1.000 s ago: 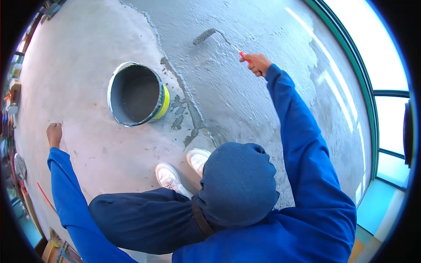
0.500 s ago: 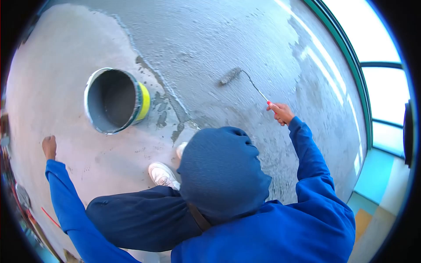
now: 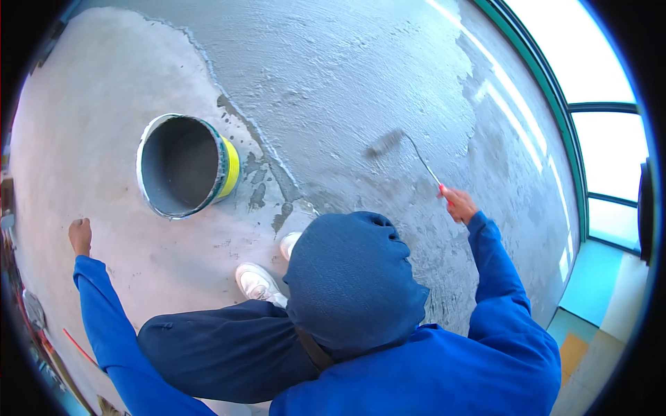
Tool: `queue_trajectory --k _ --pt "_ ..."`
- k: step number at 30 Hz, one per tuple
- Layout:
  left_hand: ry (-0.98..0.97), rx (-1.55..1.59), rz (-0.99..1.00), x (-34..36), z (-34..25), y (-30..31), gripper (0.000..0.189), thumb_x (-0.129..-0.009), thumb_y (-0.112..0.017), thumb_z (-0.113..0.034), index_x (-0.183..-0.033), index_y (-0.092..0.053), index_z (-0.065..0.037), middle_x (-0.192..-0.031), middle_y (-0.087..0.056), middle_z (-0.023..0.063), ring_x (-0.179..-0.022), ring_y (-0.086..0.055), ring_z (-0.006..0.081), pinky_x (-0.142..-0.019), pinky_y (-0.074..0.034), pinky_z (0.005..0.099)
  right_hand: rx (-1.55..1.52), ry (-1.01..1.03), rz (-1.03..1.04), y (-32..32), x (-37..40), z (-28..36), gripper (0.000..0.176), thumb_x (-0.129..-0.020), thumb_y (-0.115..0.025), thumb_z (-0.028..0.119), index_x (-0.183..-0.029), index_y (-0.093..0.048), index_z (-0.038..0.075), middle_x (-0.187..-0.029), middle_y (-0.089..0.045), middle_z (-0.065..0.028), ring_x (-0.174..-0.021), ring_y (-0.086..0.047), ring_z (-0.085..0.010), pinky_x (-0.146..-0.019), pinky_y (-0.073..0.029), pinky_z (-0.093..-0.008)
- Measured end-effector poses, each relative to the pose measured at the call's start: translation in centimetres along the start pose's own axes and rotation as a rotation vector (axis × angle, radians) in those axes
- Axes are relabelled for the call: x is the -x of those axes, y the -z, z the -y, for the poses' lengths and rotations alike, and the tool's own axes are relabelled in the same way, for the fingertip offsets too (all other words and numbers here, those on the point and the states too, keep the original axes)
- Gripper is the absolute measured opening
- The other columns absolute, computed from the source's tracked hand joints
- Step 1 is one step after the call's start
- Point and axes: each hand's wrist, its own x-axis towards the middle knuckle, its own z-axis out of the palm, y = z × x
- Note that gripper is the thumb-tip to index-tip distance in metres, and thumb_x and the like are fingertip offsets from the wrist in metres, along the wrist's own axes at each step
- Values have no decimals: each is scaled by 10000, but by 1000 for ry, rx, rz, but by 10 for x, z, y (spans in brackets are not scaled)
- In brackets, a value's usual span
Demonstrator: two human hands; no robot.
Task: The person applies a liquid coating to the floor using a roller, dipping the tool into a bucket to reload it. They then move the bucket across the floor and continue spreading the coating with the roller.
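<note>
My right hand point(image 3: 459, 205) is wrapped round the red handle of a paint roller point(image 3: 424, 164). The grey, blurred roller head point(image 3: 385, 143) lies on wet grey coating point(image 3: 312, 76) spread over the floor. Off to the left, my left hand point(image 3: 80, 237) is closed in a fist above the bare floor, with nothing visible in it. Between the hands, nearer the left one, stands a bucket point(image 3: 230, 168) with a yellow band. Its inside is grey, and how much it holds is hard to tell.
A ragged wet edge point(image 3: 267, 144) divides the coating from the paler floor point(image 3: 104, 104). White shoes point(image 3: 255, 283) stand close to that edge. A green-framed window point(image 3: 538, 55) runs along the right. Assorted items point(image 3: 35, 308) lie at the far left.
My right hand and the roller have moved right and slightly down in the view. My left hand stays closed in nearly the same place.
</note>
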Motion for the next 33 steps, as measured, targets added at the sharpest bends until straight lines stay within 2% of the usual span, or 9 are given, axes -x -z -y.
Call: queue_trajectory --k 6,10,14,17,19,24,27,30,33 --pt "-109 -54 -30 1 1 7 356 -820 -529 -273 -887 -653 54 -896 -651 262 -892 -628 391 -794 -475 437 158 267 -93 -87 -124 159 526 -892 -516 566 -1014 -670 78 -522 -424 -29 -346 -348 -114 -326 -261 -313" --pt "-60 -33 -67 9 12 13 357 -818 -531 -270 -915 -663 47 -916 -649 268 -914 -621 404 -810 -475 439 139 271 57 -122 -169 270 474 -898 -518 526 -992 -655 82 -551 -448 -32 -366 -338 -98 -334 -278 -289" --pt "-12 -36 -78 18 22 20 363 -821 -531 -274 -925 -667 46 -923 -650 270 -925 -624 401 -816 -476 437 140 270 82 -153 -168 319 454 -903 -511 510 -994 -650 87 -553 -439 -18 -380 -341 -84 -344 -279 -276" --pt "-8 -35 -86 20 28 22 373 -821 -534 -282 -928 -667 50 -932 -647 277 -931 -626 400 -819 -477 435 109 227 168 -166 -175 311 444 -899 -520 499 -985 -652 83 -549 -458 -8 -375 -343 -86 -346 -294 -278" --pt "-14 -29 -88 19 31 20 379 -820 -534 -285 -933 -665 52 -938 -644 281 -935 -627 400 -821 -477 434 166 281 67 -167 -162 284 441 -900 -518 493 -977 -656 81 -546 -471 -14 -366 -366 -98 -338 -305 -287" --pt "-26 -1 -65 1 33 7 383 -818 -526 -281 -945 -658 55 -934 -651 272 -923 -629 397 -808 -479 435 282 348 -50 -139 -97 169 420 -891 -529 480 -945 -679 92 -548 -493 -40 -382 -470 -135 -314 -344 -315" --pt "-3 -59 27 -3 19 8 390 -820 -517 -281 -954 -648 62 -926 -656 262 -895 -631 388 -785 -482 436 300 294 -141 -124 -39 100 433 -891 -534 466 -918 -681 60 -556 -511 -39 -421 -493 -141 -373 -370 -319" --pt "-73 -58 -39 -39 56 -21 417 -835 -487 -303 -1035 -649 25 -785 -655 182 -631 -620 317 -475 -478 440 358 331 -220 -106 4 26 428 -908 -535 433 -893 -671 28 -563 -519 -31 -448 -484 -132 -415 -364 -336" --pt "-46 -43 -16 -54 67 -29 420 -828 -496 -314 -1060 -652 0 -786 -651 163 -589 -604 295 -435 -464 412 196 149 -188 -92 50 -10 386 -914 -553 406 -900 -673 40 -557 -496 -10 -443 -446 -107 -405 -336 -322"
